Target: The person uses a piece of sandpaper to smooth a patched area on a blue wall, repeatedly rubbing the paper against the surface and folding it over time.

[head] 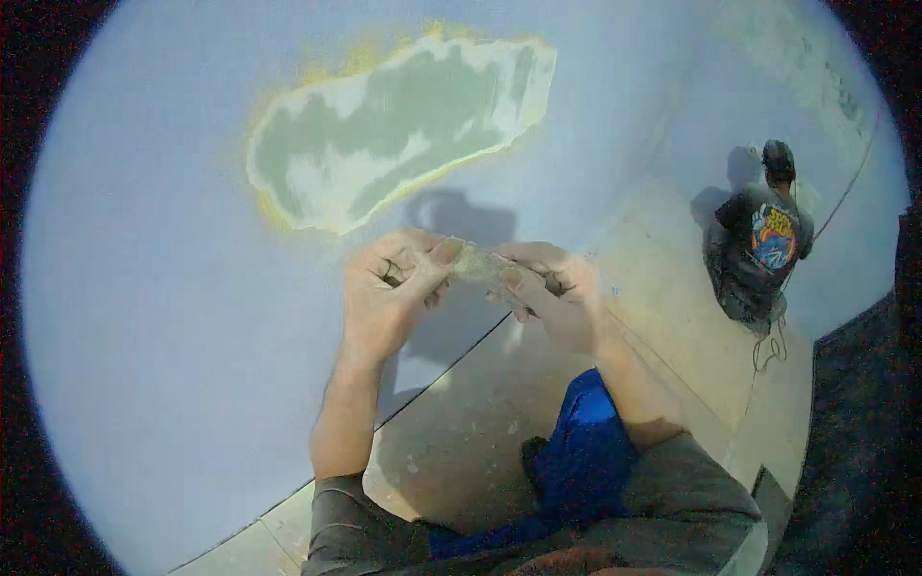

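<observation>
A small, dusty, ragged piece of what looks like sandpaper [477,263] spans the gap between my two hands. My left hand [392,281] pinches its left end, thumb on top, with a dark ring on one finger. At the other end, my right hand [558,291] grips it between thumb and curled fingers. Behind and above them, the pale blue wall [158,288] carries a long uneven patch [403,108], grey-green and whitish with a yellowish rim. My hands are apart from this patch, and their shadow falls on the wall just below it.
To the right, another person [756,252] in a dark printed shirt is low by the wall, back turned. A thin cord [857,176] runs there, and a looped cable [771,353] lies on the floor. Pale floor tiles [461,461] meet the wall under my arms.
</observation>
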### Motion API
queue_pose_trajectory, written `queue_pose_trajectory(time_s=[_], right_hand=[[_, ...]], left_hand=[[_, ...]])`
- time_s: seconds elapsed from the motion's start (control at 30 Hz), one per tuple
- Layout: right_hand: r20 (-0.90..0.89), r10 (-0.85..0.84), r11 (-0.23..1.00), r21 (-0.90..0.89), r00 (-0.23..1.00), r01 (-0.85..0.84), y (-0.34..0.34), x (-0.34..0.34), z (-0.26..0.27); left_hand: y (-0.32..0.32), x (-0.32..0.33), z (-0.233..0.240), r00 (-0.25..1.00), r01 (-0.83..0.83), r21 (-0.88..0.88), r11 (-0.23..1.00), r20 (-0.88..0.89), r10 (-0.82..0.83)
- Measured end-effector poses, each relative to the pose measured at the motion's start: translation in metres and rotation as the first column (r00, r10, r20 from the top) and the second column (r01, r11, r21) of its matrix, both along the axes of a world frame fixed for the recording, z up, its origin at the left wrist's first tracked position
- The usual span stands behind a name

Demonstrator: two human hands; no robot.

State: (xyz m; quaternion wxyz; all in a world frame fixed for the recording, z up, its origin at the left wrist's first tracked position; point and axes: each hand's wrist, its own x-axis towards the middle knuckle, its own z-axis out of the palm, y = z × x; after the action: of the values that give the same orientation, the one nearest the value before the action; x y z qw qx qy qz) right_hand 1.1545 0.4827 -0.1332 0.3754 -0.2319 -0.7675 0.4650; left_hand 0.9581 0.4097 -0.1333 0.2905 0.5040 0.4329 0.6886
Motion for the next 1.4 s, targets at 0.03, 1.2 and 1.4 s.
queue_pose_trajectory(time_s=[0.03, 1.2, 1.4], right_hand=[[0.000, -0.013, 0.999, 0.035, 1.000, 0.013, 0.000, 0.001, -0.001], [-0.123, -0.099, 0.995, -0.030, 0.987, 0.096, 0.024, -0.052, -0.014], [-0.270, -0.119, 0.991, 0.019, 0.955, 0.129, 0.024, -0.043, -0.018]], left_hand=[[0.000, 0.000, -0.001, 1.000, -0.017, -0.010, 1.000, -0.024, 0.016], [0.048, -0.042, -0.012, 0.964, 0.252, 0.051, 0.966, 0.079, -0.256], [0.065, -0.033, -0.017, 0.896, 0.410, 0.050, 0.911, 0.166, -0.412]])
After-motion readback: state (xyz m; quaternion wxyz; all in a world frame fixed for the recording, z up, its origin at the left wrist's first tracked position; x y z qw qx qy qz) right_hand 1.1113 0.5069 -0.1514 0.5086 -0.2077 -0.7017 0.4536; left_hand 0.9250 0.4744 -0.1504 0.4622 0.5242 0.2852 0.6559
